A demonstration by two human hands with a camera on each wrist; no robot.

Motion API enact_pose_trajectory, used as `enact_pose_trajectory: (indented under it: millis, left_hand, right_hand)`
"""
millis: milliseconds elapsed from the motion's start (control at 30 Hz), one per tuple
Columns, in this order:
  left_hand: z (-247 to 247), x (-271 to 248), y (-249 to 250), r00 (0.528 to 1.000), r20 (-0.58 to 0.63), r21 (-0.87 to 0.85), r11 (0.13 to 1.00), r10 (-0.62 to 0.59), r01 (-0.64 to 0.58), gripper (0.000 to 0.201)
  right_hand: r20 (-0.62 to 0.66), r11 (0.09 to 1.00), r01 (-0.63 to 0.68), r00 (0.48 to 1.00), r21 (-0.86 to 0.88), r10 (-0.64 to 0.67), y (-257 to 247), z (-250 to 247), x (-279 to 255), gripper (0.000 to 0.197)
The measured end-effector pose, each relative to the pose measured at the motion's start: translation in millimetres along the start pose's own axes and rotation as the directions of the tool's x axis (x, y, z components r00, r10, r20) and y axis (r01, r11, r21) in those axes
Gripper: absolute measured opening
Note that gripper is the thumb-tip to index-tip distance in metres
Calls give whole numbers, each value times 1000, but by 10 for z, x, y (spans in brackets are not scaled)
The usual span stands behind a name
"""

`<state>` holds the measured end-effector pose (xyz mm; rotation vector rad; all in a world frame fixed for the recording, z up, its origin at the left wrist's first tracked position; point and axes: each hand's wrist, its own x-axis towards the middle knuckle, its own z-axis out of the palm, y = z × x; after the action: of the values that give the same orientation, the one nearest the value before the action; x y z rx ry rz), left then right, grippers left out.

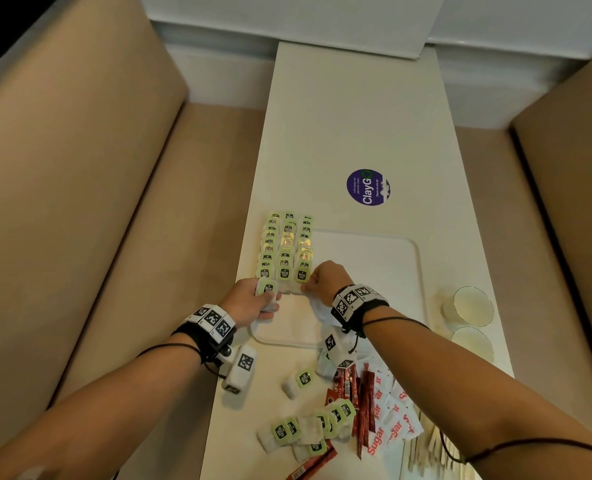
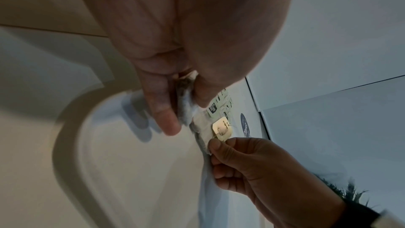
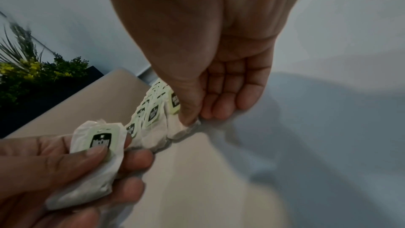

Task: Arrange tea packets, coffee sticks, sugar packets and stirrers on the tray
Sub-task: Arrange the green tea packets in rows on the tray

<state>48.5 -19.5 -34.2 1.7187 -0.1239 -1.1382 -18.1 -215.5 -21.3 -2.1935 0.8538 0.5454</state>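
A white tray (image 1: pixel 374 268) lies mid-table. Three rows of green-labelled tea packets (image 1: pixel 285 244) fill its left side. My left hand (image 1: pixel 268 301) grips one tea packet (image 1: pixel 267 289) between thumb and fingers at the near end of the left row; the same packet (image 3: pixel 96 146) shows in the right wrist view. My right hand (image 1: pixel 306 287) pinches the corner of the nearest packet (image 3: pixel 175 127) in the right row. Loose tea packets (image 1: pixel 308 427), red coffee sticks (image 1: pixel 363 403), sugar packets (image 1: pixel 396 420) and wooden stirrers (image 1: pixel 429 448) lie in a heap near me.
Two clear cups (image 1: pixel 471 306) stand at the table's right edge beside the tray. A round purple sticker (image 1: pixel 367 187) is on the table beyond the tray. Beige bench seats (image 1: pixel 79 168) flank the narrow table on both sides.
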Motion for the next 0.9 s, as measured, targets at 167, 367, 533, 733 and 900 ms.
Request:
enact_pose_trajectory:
  millis: [167, 367, 533, 733, 900]
  left_hand:
    - [25, 29, 21, 1000, -8, 9, 1000, -5, 5, 20]
    - [23, 18, 34, 1000, -2, 0, 1000, 2, -2, 18]
    - [0, 15, 64, 999, 20, -54, 998, 25, -24, 18]
    - [-22, -29, 156, 996, 43, -36, 997, 73, -72, 22]
    - [-35, -55, 129, 996, 13, -12, 996, 93, -92, 23]
  right_hand:
    - [-23, 996, -20, 1000, 82, 22, 33, -18, -15, 35]
    - [-165, 990, -4, 986, 143, 28, 69, -26, -87, 42]
    - [-88, 970, 183, 981, 159, -170, 12, 28, -152, 48]
    - [120, 930, 330, 929, 160, -350, -68, 118, -261, 34]
    - [98, 922, 363, 921, 134, -377, -104, 148, -322, 30]
